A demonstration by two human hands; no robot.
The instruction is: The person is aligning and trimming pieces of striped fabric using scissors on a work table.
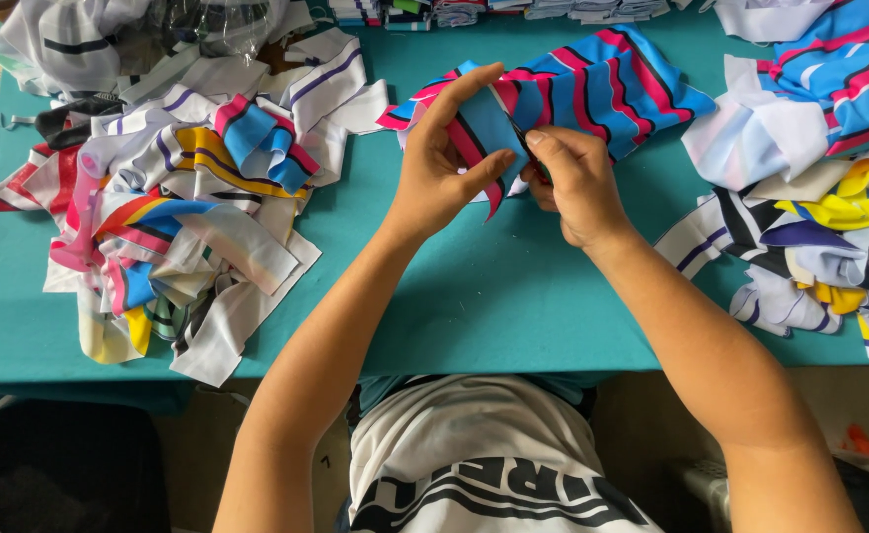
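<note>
We see our left hand point(444, 163) pinching the blue, pink and black striped fabric piece point(592, 84) at upper centre, our right hand point(572, 183) closed on a small dark tool, sorted-looking scraps point(173, 197) left, another pile point(809, 197) right, progress unclear.

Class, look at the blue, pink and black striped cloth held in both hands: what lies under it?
Under the striped cloth shows the teal table and a white edge; the rest is covered.
</note>
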